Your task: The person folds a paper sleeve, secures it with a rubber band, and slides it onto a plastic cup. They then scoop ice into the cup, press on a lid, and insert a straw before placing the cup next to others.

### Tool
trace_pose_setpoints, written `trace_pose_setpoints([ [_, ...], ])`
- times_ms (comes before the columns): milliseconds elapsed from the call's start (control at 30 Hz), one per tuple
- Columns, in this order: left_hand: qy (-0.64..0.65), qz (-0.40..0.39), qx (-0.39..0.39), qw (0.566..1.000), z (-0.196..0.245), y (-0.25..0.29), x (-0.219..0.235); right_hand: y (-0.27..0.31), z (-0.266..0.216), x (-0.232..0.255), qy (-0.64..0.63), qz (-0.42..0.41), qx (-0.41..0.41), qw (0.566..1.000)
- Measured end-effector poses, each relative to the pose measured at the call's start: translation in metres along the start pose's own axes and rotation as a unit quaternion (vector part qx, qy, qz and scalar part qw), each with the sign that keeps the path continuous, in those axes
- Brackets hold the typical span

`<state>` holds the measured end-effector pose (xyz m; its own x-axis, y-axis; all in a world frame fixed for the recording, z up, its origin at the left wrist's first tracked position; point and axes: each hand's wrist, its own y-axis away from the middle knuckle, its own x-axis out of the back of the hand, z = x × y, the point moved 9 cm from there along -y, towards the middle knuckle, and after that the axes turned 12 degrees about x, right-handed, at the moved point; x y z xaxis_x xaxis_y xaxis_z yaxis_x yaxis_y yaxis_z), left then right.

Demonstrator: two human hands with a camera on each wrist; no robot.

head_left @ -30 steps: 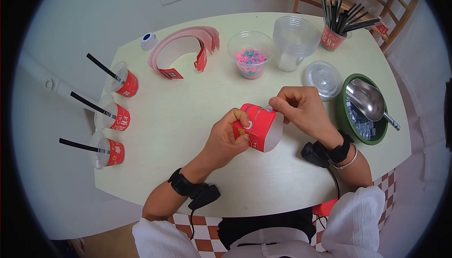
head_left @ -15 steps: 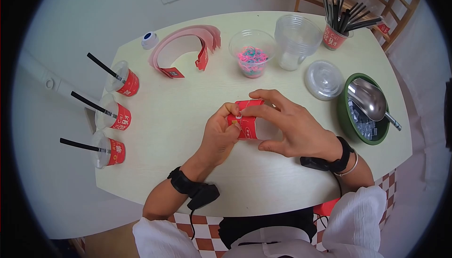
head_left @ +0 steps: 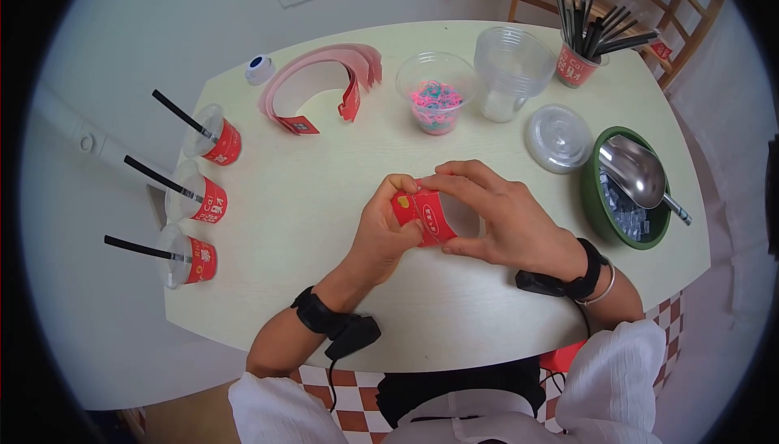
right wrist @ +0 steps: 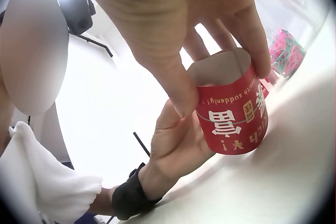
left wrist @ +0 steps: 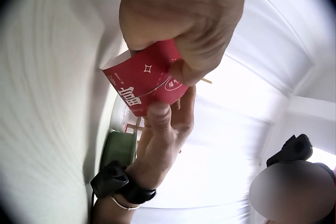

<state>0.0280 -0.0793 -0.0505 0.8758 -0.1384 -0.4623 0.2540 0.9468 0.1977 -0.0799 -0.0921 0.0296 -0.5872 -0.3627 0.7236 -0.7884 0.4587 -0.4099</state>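
A red paper cup sleeve (head_left: 430,221), curved into a ring with white and gold lettering, is held between both hands above the table's middle. My left hand (head_left: 380,229) grips its left side, thumb on the near face. The right hand (head_left: 523,217) holds the sleeve's open right end between thumb and fingers. In the right wrist view, a thin rubber band (right wrist: 223,122) runs around the sleeve, and the pale inside shows at the top. Part of the sleeve is hidden behind the fingers in the left wrist view.
Three cups with black straws (head_left: 213,201) line the left edge. Behind are stacked sleeves (head_left: 280,91), a tub of rubber bands (head_left: 436,107), clear stacked cups (head_left: 513,63), lids (head_left: 560,138) and a straw holder (head_left: 576,67). A green bowl (head_left: 596,209) with clear cubes and metal scoop (head_left: 633,172) stands right.
My right hand has moved from the sleeve's upper right edge to grasp its right end. The sleeve has shifted slightly left and been turned, showing a different printed part.
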Motion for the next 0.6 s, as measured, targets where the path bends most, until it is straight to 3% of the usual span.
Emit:
trace_pose_setpoints([
  [200, 0.048, -0.031, 0.011, 0.998, -0.002, 0.000, 0.000, 0.000, -0.004, 0.002, 0.036, -0.021, -0.021, 0.999],
  [300, -0.057, 0.011, 0.001, 0.998, 0.000, 0.002, -0.003, 0.001, 0.000, 0.003, 0.030, 0.003, -0.006, 1.000],
  [600, -0.045, 0.015, -0.022, 0.999, 0.002, 0.003, -0.004, 0.003, -0.003, 0.002, 0.042, 0.010, 0.012, 0.999],
])
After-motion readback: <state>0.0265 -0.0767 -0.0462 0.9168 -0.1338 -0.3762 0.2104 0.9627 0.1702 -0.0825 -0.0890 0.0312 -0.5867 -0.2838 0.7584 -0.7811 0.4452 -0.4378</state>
